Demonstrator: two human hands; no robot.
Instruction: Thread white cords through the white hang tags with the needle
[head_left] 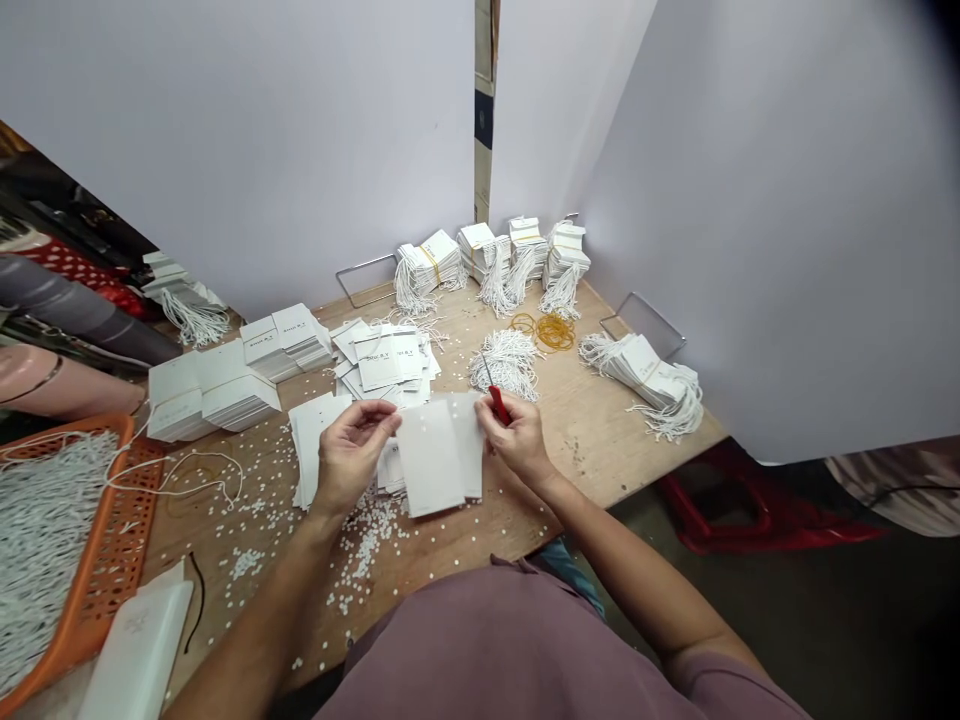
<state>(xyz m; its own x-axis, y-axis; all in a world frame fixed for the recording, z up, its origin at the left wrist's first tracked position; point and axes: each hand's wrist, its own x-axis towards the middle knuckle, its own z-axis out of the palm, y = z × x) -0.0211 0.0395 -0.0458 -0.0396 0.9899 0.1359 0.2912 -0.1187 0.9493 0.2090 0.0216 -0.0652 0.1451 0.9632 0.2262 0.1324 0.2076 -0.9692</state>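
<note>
Pinching the left edge of the white cards (pixel 431 460), the left hand (pixel 352 450) has thumb and forefinger nearly together; the right hand (pixel 519 440) curls round a red-handled tool (pixel 498 404) while its thumb and fingertips grip the cards' right edge. The cards are over the bench (pixel 600 460) near its front, perhaps held from both sides to steady the overlapping sheets. Tucking the tool in the palm probably frees the fingertips. The string pile (pixel 506 363), at one o'clock from the cards, seems placed for easy reach. The cards' long axis runs roughly twelve to six, lower end slanting toward half past five, blank faces up; the tool's thin tip points toward eleven.
</note>
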